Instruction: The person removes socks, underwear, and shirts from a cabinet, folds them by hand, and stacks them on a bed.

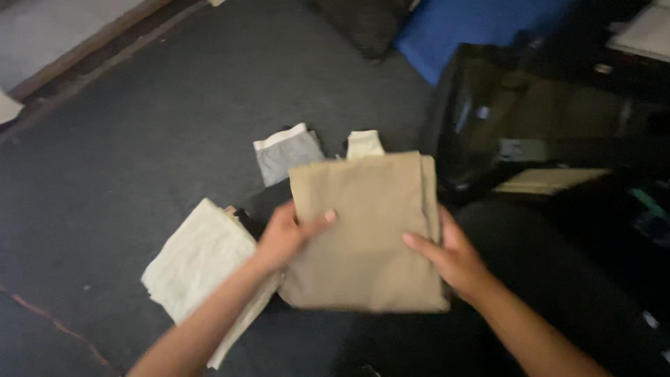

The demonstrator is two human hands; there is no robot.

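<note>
Here, folded tan cloth (pixel 366 230), left hand (pixel 285 237) and right hand (pixel 453 260) gripping its sides

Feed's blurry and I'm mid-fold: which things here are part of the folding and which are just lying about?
In hand:
- tan folded garment, held by left hand and right hand
- cream folded cloth
- grey folded garment
- small pale folded piece

Lying about:
- blue cushion
- dark cushion
- black glossy case
</note>
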